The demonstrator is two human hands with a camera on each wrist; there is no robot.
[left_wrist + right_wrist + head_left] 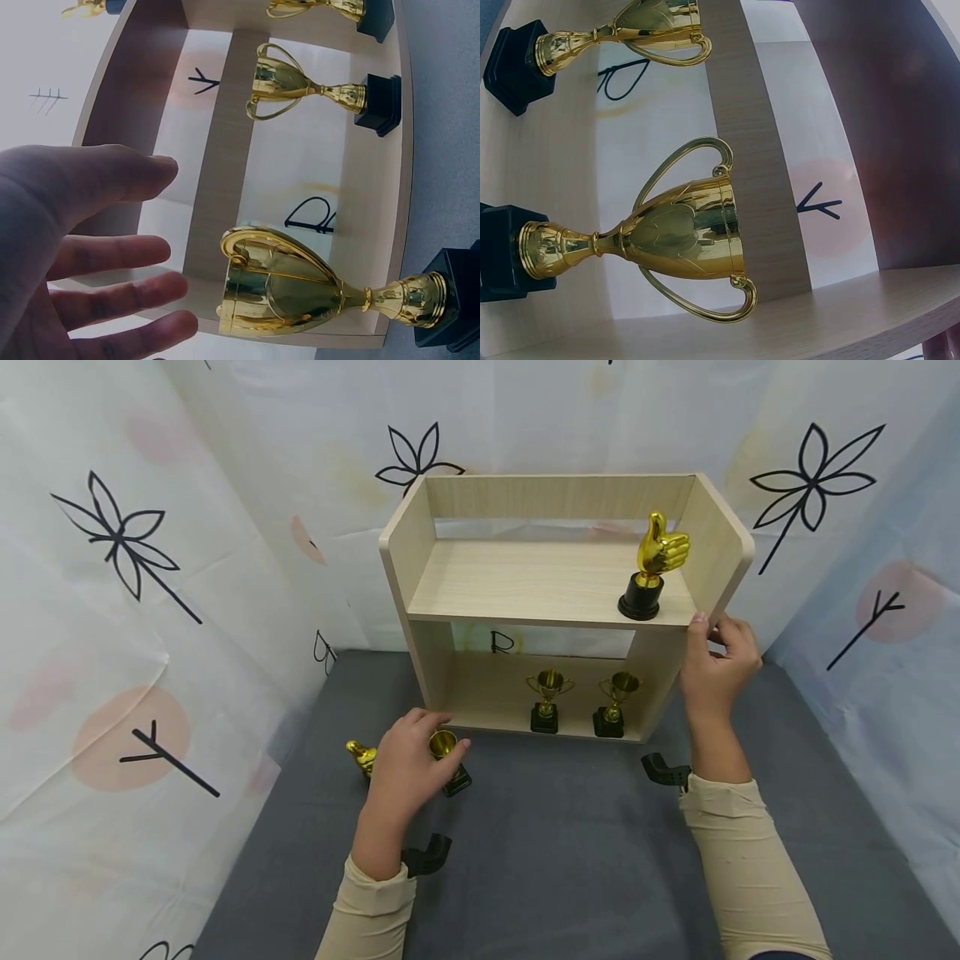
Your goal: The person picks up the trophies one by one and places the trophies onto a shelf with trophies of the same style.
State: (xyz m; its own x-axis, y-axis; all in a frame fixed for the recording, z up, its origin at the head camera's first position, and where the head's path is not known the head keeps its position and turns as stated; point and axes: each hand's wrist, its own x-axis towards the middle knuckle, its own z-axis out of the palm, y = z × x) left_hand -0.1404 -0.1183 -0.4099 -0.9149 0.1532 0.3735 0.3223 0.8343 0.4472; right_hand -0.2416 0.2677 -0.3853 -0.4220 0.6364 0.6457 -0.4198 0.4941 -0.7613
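Observation:
A gold trophy cup on a black base stands on the grey table, just left of the wooden shelf's front. Around it my left hand reaches with thumb and fingers spread; the left wrist view shows a gap between the fingertips and the cup. A gold thumbs-up trophy is partly hidden behind that hand. With thumb and bent fingers my right hand holds the right side panel of the wooden shelf. In the right wrist view, only a bit of finger shows beyond the panel.
Two gold trophy cups, a left one and a right one, stand on the lower shelf. Another thumbs-up trophy stands at the upper shelf's right end. Patterned cloth hangs behind and beside the grey table.

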